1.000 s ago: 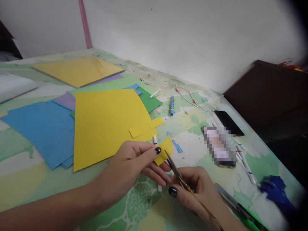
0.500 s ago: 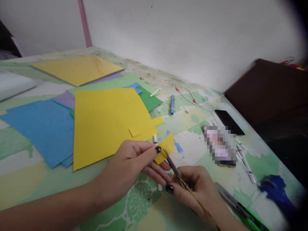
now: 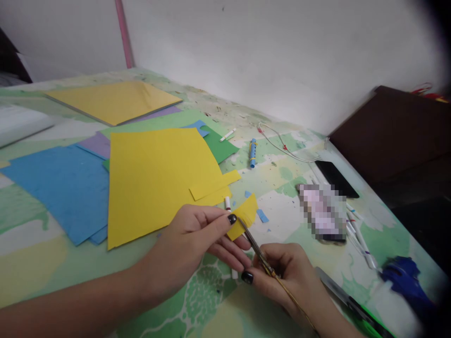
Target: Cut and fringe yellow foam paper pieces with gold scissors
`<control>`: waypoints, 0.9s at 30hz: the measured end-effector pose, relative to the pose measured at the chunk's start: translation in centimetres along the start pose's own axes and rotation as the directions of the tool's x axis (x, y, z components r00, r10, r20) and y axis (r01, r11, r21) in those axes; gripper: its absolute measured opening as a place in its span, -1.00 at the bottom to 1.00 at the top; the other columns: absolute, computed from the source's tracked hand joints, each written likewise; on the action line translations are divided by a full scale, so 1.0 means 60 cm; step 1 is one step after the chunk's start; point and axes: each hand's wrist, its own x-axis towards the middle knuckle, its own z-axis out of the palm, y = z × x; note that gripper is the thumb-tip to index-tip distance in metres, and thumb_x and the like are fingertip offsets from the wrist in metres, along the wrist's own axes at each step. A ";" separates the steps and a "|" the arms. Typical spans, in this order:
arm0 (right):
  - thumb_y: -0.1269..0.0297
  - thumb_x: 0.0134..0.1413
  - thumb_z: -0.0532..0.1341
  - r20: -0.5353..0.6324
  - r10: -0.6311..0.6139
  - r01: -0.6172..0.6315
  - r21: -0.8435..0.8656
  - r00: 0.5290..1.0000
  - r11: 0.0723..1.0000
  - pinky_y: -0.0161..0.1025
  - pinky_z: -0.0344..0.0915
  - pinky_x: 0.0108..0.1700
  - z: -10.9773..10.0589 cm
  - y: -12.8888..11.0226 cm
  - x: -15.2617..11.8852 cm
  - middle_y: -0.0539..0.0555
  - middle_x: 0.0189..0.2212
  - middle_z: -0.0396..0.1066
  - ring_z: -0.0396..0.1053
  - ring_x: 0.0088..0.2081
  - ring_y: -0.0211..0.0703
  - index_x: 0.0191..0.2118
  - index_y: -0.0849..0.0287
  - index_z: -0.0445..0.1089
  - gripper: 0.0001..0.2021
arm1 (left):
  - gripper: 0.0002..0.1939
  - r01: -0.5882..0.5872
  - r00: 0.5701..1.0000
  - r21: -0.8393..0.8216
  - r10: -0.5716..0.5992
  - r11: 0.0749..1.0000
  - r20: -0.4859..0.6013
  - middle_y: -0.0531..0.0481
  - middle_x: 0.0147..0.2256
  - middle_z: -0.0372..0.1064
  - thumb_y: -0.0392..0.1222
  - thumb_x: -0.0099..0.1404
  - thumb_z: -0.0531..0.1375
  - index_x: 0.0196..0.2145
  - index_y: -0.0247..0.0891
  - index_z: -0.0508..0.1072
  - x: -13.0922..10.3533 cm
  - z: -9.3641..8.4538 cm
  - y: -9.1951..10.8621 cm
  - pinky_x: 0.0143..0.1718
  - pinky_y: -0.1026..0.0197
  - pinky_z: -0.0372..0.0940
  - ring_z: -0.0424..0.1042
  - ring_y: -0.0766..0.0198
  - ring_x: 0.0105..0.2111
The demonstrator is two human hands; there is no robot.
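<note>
Between thumb and fingers, my left hand (image 3: 207, 234) pinches a small piece of yellow paper (image 3: 248, 211). My right hand (image 3: 289, 274) is closed around a pair of scissors (image 3: 259, 253) with golden handles. The tips of the blades lie against the yellow piece, close to my left thumb; the handle loops are partly hidden by my fingers. Under my left hand is a white marker (image 3: 227, 203), mostly covered. Just beyond the hands a large yellow sheet (image 3: 155, 178) lies flat, with a yellow strip (image 3: 214, 185) over its right corner.
Blue sheets (image 3: 59, 188) lie at left, and a yellow pad (image 3: 116, 101) behind. A rolled blue paper tube (image 3: 252, 154) is beyond my hands. To the right are two phones, one black (image 3: 336, 178), several white markers (image 3: 359, 239), a utility knife (image 3: 338, 291) and a blue object (image 3: 405, 277).
The free end of the small yellow piece has shifted slightly up and right, and the scissor blades look closer together. Both hands stay almost in place.
</note>
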 end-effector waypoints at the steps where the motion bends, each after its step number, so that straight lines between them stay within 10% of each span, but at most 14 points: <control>1: 0.06 -0.22 0.25 -0.007 0.000 0.000 -0.003 1.000 1.000 -0.36 -0.23 -0.63 0.000 -0.001 0.000 -0.14 -0.73 -0.12 -0.17 -0.63 -0.40 -0.70 0.17 0.05 -0.60 | -0.69 -0.002 1.000 -0.004 0.002 1.000 0.002 -0.13 -0.53 0.51 -0.19 0.28 0.05 -0.48 -0.41 0.48 0.000 0.000 0.000 -0.49 0.33 0.40 0.51 0.25 -0.53; 27: 0.10 -0.11 0.22 0.075 -0.015 0.011 0.053 0.997 0.999 -0.35 -0.19 -0.59 -0.005 0.000 -0.004 -0.12 -0.67 -0.06 -0.12 -0.59 -0.38 -0.63 0.20 0.12 -0.65 | -0.71 -0.014 0.999 -0.037 0.013 0.999 -0.032 -0.14 -0.51 0.49 -0.16 0.25 0.09 -0.47 -0.43 0.47 0.002 0.002 0.000 -0.52 0.29 0.40 0.51 0.19 -0.53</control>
